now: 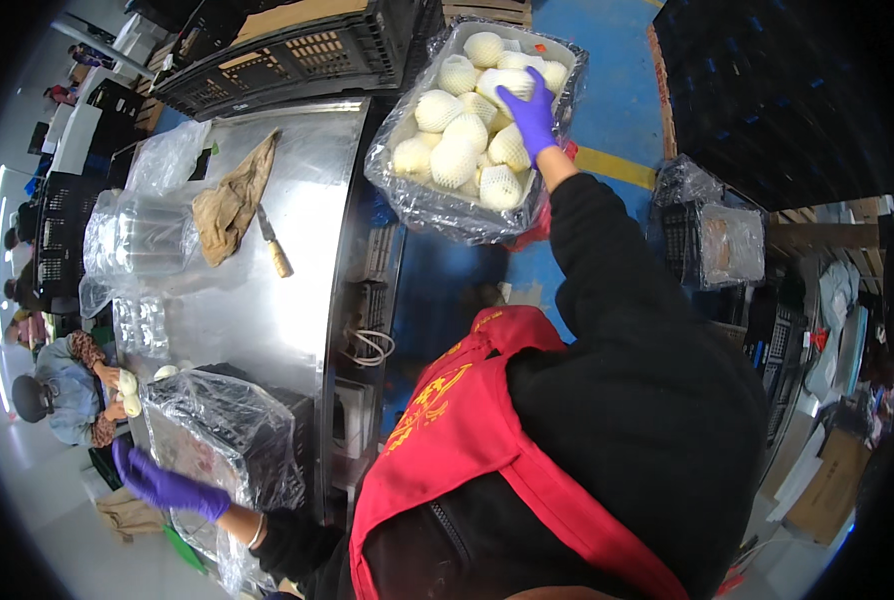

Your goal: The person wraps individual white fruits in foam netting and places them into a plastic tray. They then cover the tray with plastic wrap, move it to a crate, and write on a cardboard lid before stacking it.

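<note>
My right hand (531, 109), in a purple glove, grips a pale round fruit in a white foam net (508, 84) at the top of a plastic-lined crate (387, 154). Several more pale fruits in foam nets fill this crate. My left hand (165, 484), also gloved in purple, is held out over the edge of a second crate lined with clear plastic (199, 442); nothing shows in it, and its fingers look extended. On the steel table (267, 315) lie a knife with a wooden handle (278, 251) and a brown cloth (233, 202).
Clear plastic packaging (143, 232) is piled on the table's far side. A co-worker (68, 390) across the table handles pale fruits (128, 394). A black plastic crate (297, 64) stands beyond the table's end. Another wrapped crate (717, 240) sits on the blue floor at the right.
</note>
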A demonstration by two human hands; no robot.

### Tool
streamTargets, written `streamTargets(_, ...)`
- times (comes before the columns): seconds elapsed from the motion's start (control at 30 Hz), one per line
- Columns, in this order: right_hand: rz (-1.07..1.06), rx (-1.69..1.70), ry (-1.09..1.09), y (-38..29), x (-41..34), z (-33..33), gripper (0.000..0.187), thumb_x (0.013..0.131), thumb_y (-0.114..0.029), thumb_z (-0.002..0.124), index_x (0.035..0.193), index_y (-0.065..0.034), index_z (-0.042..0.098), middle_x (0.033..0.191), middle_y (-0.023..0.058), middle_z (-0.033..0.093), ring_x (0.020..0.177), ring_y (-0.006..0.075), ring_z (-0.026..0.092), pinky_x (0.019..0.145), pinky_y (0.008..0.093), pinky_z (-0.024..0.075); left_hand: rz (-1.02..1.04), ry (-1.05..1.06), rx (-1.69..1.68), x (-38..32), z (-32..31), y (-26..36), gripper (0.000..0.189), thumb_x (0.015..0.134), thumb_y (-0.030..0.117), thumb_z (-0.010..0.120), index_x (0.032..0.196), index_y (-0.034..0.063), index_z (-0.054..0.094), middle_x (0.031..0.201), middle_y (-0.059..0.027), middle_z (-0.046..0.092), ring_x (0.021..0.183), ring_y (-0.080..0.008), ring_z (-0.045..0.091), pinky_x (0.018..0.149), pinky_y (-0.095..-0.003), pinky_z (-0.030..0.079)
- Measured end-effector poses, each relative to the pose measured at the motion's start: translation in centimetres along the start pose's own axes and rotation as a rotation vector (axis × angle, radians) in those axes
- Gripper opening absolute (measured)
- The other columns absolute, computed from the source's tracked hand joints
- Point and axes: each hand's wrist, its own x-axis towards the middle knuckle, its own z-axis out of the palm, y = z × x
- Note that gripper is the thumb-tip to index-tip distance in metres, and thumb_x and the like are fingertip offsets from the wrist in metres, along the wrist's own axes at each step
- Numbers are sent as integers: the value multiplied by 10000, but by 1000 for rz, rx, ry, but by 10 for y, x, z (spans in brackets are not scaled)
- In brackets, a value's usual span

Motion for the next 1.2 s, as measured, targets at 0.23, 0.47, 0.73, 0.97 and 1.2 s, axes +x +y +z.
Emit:
streamTargets(0.23,-17,-830,-685,20,18,20,789,662,-456,810,1377,-286,525,1255,187,545,1104,409,618,941,518,516,-26,-536,-289,-99,186,158,305,937,-27,618,1238,17,637,1203,-82,670,1005,-171,635,872,-297,522)
streamTargets(0.47,-125,-1089,-857,22,28,23,662,658,-429,777,1239,-162,606,1148,168,605,1074,343,623,857,481,535,186,-1244,-556,-148,317,244,435,865,41,681,1287,127,625,1258,-141,631,1138,-298,630,958,-360,509)
streamTargets(0.73,-265,-939,-730,28,9,15,763,702,-309,796,1403,-193,519,1170,184,539,964,359,604,800,477,518,700,-1502,-483,-223,466,268,800,791,370,789,1455,107,429,1449,-257,442,1327,-429,440,1080,-471,409)
streamTargets(0.97,-165,-758,-354,-28,-34,-48,701,832,-268,698,1481,-190,445,1359,195,478,1217,386,510,1012,489,431,872,-1915,-638,-211,515,248,620,750,400,807,1286,181,583,1327,-163,541,1240,-384,496,1097,-471,370)
streamTargets(1.2,249,-725,263,-9,-91,-31,551,911,-315,663,1369,-47,514,1317,236,486,1189,417,508,1000,499,413,1530,-1540,-1065,-217,538,289,738,803,455,716,1464,233,475,1436,-105,496,1392,-352,402,1195,-565,214)
